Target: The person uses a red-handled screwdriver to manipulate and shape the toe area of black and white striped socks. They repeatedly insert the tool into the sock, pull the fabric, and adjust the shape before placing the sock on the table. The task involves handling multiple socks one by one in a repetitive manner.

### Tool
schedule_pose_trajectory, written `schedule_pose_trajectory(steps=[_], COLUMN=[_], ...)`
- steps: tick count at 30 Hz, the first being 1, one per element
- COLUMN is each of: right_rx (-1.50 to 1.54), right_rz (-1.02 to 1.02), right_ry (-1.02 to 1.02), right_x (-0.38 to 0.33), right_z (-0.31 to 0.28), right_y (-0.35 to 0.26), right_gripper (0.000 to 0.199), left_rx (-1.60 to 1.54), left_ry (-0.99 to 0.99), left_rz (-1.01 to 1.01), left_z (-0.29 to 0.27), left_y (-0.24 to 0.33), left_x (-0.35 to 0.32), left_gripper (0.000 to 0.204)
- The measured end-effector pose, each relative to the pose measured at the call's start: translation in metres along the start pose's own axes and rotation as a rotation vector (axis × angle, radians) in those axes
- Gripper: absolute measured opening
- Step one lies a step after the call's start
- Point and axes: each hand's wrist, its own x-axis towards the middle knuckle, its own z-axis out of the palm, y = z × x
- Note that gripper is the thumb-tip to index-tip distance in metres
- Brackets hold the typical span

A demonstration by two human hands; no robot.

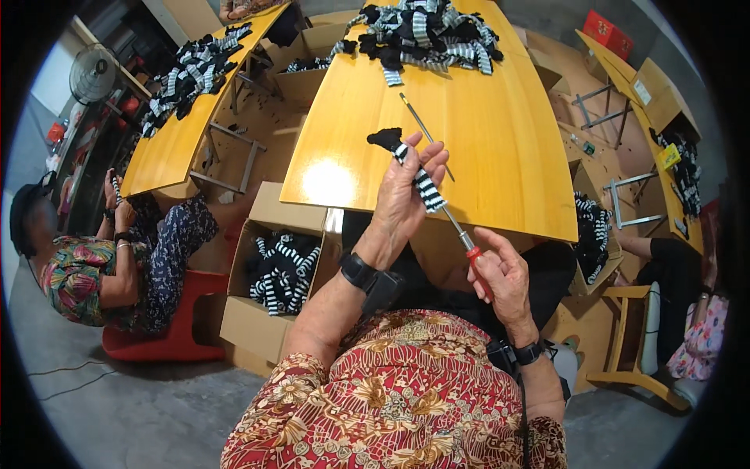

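Observation:
My left hand (408, 184) pinches a small knitted piece (426, 187), striped black and white with a plain black end, above the table's near edge. Fingers of my right hand (504, 277) wrap round the red handle of a screwdriver-like tool (453, 220). Its thin metal shaft points up and left, reaching the lower end of the striped cuff. Whether the tip sits inside the knit is hidden. Behind my left fingers, a slim metal rod (418, 117) with a yellowish end lies on the yellow table (344, 156).
A heap of striped knits (430, 39) covers the table's far end. Open cartons of knits stand at the left (254, 270) and right (613, 262) of the table. On the left, a seated person (101, 266) handles a striped piece near another table (164, 160).

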Motion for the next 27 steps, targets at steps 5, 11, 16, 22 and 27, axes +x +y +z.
schedule_pose_trajectory(steps=[5, 11, 16, 22, 27], right_rx=[0.027, -0.102, -0.218, -0.466, -0.292], right_rz=[-0.095, -0.188, -0.182, -0.317, -0.123], right_ry=[0.005, 0.0, -0.021, -0.069, -0.121], right_x=[0.011, 0.025, 0.028, 0.016, 0.011], right_z=[0.015, 0.029, 0.021, 0.007, 0.004], right_y=[-0.023, -0.036, -0.044, -0.045, -0.04], right_gripper=[0.053, 0.056, 0.048, 0.046, 0.046], left_rx=[0.138, 0.201, 0.232, 0.331, 0.479], left_ry=[-0.097, -0.231, -0.285, -0.167, -0.105], left_rz=[0.024, -0.083, -0.153, -0.043, 0.087], left_z=[0.026, 0.037, 0.034, 0.011, 0.017], left_y=[0.002, -0.005, 0.002, 0.049, 0.048], left_x=[-0.008, -0.021, -0.029, -0.007, -0.011], left_gripper=[0.058, 0.065, 0.067, 0.05, 0.042])
